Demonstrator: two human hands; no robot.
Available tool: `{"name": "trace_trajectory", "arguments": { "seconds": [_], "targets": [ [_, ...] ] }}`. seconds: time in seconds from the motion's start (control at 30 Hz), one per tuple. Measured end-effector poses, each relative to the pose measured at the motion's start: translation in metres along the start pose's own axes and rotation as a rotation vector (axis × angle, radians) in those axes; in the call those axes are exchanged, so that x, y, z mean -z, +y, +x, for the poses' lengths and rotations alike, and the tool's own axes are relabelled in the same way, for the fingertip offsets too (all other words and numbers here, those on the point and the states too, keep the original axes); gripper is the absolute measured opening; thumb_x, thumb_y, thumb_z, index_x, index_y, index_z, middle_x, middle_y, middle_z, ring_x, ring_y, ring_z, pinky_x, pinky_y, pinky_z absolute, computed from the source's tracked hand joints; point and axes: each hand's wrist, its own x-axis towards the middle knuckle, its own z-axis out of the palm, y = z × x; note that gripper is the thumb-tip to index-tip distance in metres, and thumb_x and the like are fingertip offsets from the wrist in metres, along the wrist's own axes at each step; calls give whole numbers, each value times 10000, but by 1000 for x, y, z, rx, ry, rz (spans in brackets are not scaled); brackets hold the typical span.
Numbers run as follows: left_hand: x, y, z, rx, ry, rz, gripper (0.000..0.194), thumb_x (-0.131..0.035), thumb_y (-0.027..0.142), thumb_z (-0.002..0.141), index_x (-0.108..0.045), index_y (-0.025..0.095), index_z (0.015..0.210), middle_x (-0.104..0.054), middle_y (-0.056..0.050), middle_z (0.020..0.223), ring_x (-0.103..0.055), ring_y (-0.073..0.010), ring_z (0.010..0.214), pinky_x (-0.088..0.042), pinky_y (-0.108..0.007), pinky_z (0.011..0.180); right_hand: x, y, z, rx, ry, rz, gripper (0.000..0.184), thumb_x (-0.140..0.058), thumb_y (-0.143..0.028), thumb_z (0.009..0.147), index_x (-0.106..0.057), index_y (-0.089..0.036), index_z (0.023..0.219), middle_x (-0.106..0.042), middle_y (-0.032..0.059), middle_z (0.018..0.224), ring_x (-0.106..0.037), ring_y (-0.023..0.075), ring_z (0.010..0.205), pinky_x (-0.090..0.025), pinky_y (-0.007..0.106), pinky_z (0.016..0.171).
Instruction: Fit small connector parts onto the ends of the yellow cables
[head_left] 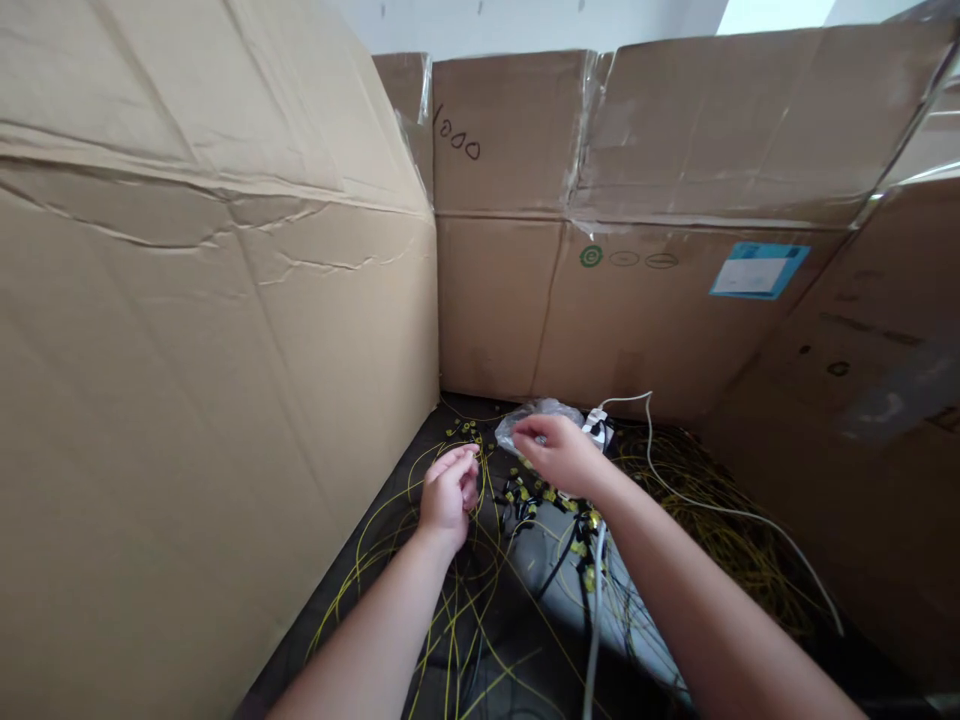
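Forearms point(382, 630), looped wires point(454, 640), perhaps plastic

We cannot tell whether our left fingers point(452, 464) pinch anything; our right fingers point(531, 428) partly hide the plastic bag point(559, 408) behind them; yellow pieces point(523, 493) below them are too small to identify.

Cardboard walls point(491, 310) and yellow wires point(739, 540) suggest a makeshift workshop.

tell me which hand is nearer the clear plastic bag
The right hand: in this view its curled fingers overlap the clear plastic bag, while the left hand sits lower, apart from it.
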Motion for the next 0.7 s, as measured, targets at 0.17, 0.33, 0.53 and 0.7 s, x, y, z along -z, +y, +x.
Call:
{"name": "trace_trajectory", "arguments": {
  "seconds": [0.17,0.33,0.53,0.7],
  "targets": [
    [1,2,0,16,-6,-26,265,-586,234,666,-594,121,905,-534,13,631,-300,-12,342,-149,-179,346,-30,9,65,-266,-157,-125,272,-428,-247,813,-669,-142,882,-655,41,702,-471,69,442,-327,187,427],
    [-1,4,0,25,1,-61,276,-600,251,670,-594,115,910,-556,-1,628,-305,-11,346,-161,-180,359,-58,28,113,-328,-212,-339,158,-573,-194,768,-653,-74,834,-648,119,827,-609,169,770,-441,231,647],
    [-3,6,-2,37,7,-90,272,-606,251,666,-598,115,901,-560,-5,626,-314,-14,354,-164,-187,370,-80,52,133,-395,-351,-516,256,-555,-298,833,-575,-96,990,-583,85,1008,-567,171,941,-466,344,813],
    [-3,6,-1,44,12,-110,278,-622,270,643,-602,122,878,-553,2,618,-320,-18,359,-163,-195,375,-89,67,134,-373,-405,-567,278,-539,-304,844,-559,-105,1037,-563,92,1054,-555,178,965,-464,349,821]
  ]
}}
